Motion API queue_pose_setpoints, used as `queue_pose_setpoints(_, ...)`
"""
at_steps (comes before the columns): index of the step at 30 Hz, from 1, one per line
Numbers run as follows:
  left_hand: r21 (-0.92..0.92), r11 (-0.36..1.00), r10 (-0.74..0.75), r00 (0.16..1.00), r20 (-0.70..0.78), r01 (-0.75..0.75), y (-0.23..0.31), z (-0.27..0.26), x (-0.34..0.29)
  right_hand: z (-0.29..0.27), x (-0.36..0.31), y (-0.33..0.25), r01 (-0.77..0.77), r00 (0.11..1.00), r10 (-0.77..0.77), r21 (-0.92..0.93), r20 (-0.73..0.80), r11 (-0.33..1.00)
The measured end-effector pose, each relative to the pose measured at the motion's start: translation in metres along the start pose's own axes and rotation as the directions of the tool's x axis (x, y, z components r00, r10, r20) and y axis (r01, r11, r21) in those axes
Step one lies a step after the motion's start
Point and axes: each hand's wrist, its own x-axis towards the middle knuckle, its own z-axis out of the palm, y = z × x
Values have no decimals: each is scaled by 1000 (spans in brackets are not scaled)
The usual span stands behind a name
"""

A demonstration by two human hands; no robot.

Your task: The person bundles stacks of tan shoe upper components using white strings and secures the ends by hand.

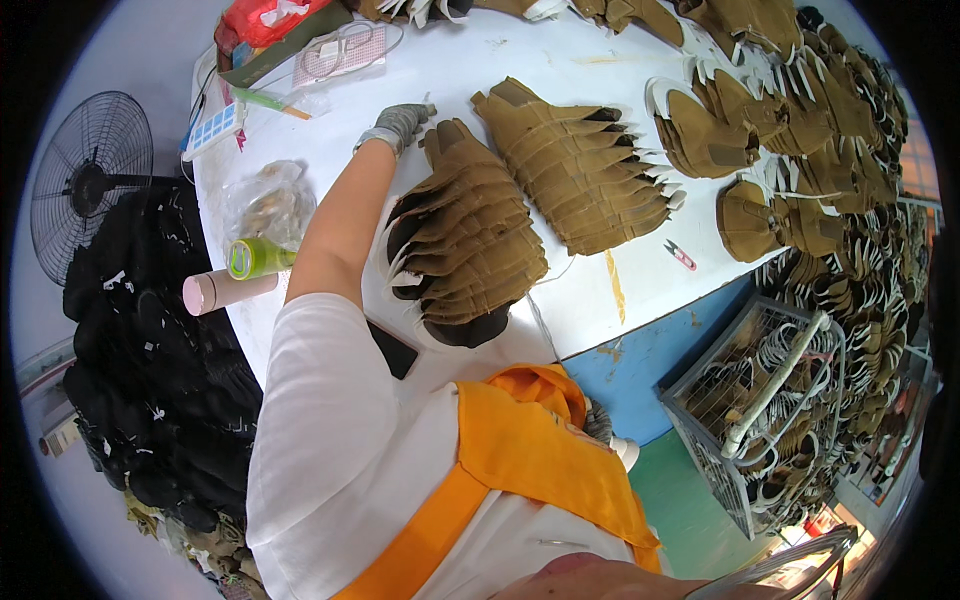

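A white bench [450, 70] carries the work, bordered on the left by a high heap of black pieces [165, 340] and on the right by a metal wire crate [715, 470] filled with brown and white parts. A standing fan [88, 188] beyond the left edge faces the bench, presumably for cooling. Two stacks of brown fabric pieces lie side by side in front of the person: the near stack [470, 235] and, to its right, the far stack [580, 180]. In both, the pieces overlap like shingles, an arrangement that probably leaves each edge exposed and within reach. A pink bottle [228, 291] lies on its side by the left edge, apparently out of the way. The left hand [403, 122], in a grey glove, reaches to the top end of the near stack; its grip appears partly curled, but whether it has hold of a piece cannot be told. The right hand [598, 423] is mostly hidden behind the orange apron [530, 455], so its grip cannot be judged. A dark phone [391, 349] lies below the near stack, and red-handled snips [681, 256] rest beside the far stack, seemingly kept handy.
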Motion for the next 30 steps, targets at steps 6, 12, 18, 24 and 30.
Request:
queue_pose_setpoints(6,418,889,101,970,223,-189,-20,-9,49,15,24,11,137,989,-126,-179,72,974)
queue_pose_setpoints(12,735,635,237,966,108,-238,-13,11,31,75,44,-41,437,899,-427,-198,95,877)
queue_pose_setpoints(18,842,502,412,911,-33,-196,-2,51,-8,56,40,-10,313,929,-365,-395,-62,864)
queue_pose_setpoints(24,887,403,427,904,37,-227,-21,35,8,14,1,9,317,940,-325,-90,-102,944)
queue_pose_setpoints(30,859,472,432,901,-29,-198,-24,26,14,16,-35,-62,201,963,-240,-262,-125,944)
